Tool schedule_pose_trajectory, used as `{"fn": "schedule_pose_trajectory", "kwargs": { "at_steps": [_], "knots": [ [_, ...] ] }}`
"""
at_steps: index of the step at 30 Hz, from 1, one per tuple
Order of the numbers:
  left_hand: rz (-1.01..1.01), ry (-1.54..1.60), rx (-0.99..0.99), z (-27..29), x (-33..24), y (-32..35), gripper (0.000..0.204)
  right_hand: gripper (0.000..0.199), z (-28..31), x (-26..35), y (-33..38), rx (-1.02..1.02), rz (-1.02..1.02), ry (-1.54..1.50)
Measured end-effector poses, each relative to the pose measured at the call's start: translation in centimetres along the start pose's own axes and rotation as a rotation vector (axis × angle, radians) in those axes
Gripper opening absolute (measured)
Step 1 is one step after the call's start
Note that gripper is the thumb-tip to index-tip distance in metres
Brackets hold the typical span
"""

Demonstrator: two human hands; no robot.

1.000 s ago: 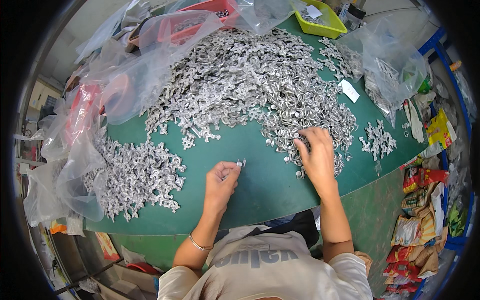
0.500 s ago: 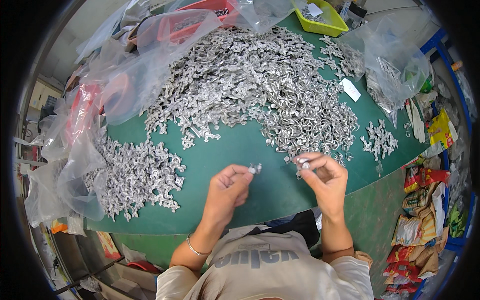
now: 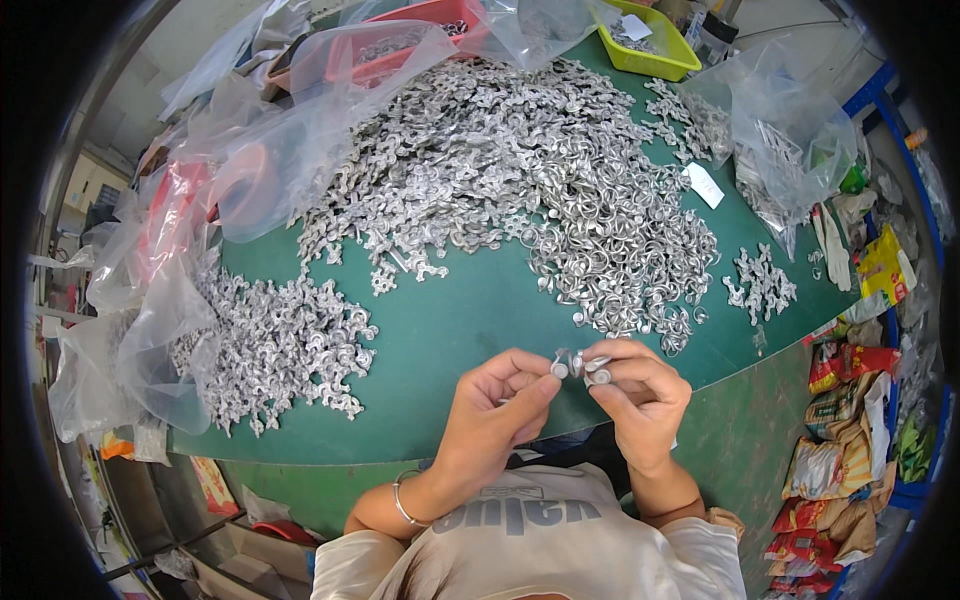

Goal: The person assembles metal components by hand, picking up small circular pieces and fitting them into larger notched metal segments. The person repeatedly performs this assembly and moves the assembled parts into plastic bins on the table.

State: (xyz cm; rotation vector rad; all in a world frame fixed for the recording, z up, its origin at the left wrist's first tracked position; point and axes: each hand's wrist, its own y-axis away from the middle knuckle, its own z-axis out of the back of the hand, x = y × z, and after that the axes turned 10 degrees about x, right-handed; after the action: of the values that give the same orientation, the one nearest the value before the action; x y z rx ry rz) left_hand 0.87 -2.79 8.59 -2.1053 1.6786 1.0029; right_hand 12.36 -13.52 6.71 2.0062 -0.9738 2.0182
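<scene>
Just above the near edge of the green table, my two hands meet. Between thumb and fingers my left hand pinches a small silvery metal piece with a round disc end. My right hand is closed on a small metal ring-shaped piece, which also shows a round disc. Both pieces are almost touching; whether they join I cannot tell. Beyond my right hand spreads a heap of curved metal ring pieces. A larger heap of branched metal pieces adjoins it on the left.
At the left lies a smaller pile of branched pieces, beside clear plastic bags. A little cluster sits at the right. At the back stand a red tray and a yellow tray. Shelving with coloured packets lines the right.
My left hand has moved right and nearer to me with its metal piece. The right hand has come down slightly, so both pieces are now close together.
</scene>
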Motion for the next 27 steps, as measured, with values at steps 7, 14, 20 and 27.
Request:
{"fn": "schedule_pose_trajectory", "kwargs": {
  "at_steps": [7, 14, 20, 27],
  "knots": [
    [-0.018, 0.016, 0.028, 0.0, 0.0, 0.2, 0.008, 0.018, -0.3, 0.1, 0.5, -0.007, -0.067, -0.185],
    [-0.02, 0.033, 0.034, -0.4, 0.0, 0.0, 0.006, 0.018, -0.4, 0.3, 0.7, -0.029, -0.039, -0.162],
    [-0.007, 0.017, 0.057, -0.7, 0.0, -0.1, 0.007, 0.017, -0.5, 0.5, 0.8, -0.063, -0.019, -0.194],
    [0.003, -0.011, 0.082, -1.2, 0.0, -0.3, 0.009, 0.015, -0.4, 0.9, 1.2, -0.127, 0.002, -0.156]
  ]
}}
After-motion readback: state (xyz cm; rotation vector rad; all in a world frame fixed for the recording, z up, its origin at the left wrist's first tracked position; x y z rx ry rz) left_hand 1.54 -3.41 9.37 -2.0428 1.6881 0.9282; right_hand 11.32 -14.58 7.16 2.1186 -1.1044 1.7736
